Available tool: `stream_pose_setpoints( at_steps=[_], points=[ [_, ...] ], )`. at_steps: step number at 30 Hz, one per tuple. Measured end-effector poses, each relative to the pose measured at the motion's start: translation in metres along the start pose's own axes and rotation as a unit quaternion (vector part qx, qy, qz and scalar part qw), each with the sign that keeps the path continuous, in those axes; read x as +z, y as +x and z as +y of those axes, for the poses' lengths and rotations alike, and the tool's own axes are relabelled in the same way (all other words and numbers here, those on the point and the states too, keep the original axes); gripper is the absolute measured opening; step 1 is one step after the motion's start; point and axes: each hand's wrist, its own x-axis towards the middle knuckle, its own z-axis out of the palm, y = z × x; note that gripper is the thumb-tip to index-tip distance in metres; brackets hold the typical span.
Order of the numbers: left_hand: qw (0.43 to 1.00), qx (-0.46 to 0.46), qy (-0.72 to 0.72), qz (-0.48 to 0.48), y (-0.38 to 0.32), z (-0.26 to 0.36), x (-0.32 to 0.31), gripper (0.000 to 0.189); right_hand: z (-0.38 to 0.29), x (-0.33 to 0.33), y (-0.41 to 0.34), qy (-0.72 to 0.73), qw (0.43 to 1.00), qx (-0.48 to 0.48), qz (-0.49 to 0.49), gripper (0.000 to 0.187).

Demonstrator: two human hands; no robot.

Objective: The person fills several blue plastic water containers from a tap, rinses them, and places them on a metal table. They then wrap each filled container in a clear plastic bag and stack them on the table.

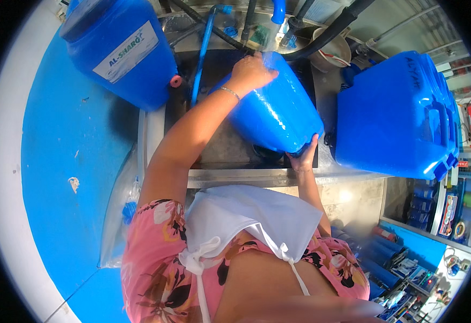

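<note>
A blue plastic container [278,109] is tilted over the steel sink [219,141]. Its wet surface shines beneath water from a blue tap [278,14]. My left hand [255,72] grips its upper end, close to the falling water; the fingertips are partly blurred. At the lower end, my right hand [303,157] holds the container from the side and below, with the thumb up along its edge. What my fingers grip beneath it is hidden. A round dark opening [267,153], perhaps the drain, lies partly under the container.
A large blue container with a pink-ringed spout [175,81] stands at the left. Several blue jerrycans [377,121] stand at the right. Behind are black pipes [332,34], an upright blue pipe [203,56], a green scouring pad [259,35] and a pale bucket [334,48].
</note>
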Motion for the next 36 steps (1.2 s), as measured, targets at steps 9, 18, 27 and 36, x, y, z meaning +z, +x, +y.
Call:
stream_pose_setpoints(
  at_steps=[9, 18, 27, 36],
  points=[
    [0.992, -0.115, -0.026, 0.036, -0.032, -0.041, -0.021, 0.083, -0.037, 0.021, 0.047, -0.107, 0.993, -0.01, -0.056, 0.106],
    [0.957, -0.207, -0.134, 0.152, -0.139, -0.131, -0.006, 0.082, -0.07, 0.115, 0.091, -0.301, 0.937, -0.021, -0.178, 0.091],
    [0.885, -0.335, -0.255, 0.198, -0.221, -0.164, 0.003, 0.077, -0.03, 0.149, 0.047, -0.421, 0.885, -0.104, -0.169, 0.083],
    [0.946, -0.223, -0.191, 0.141, -0.216, -0.102, 0.008, 0.079, -0.006, 0.038, 0.018, -0.214, 0.967, -0.09, -0.102, 0.073]
  ],
)
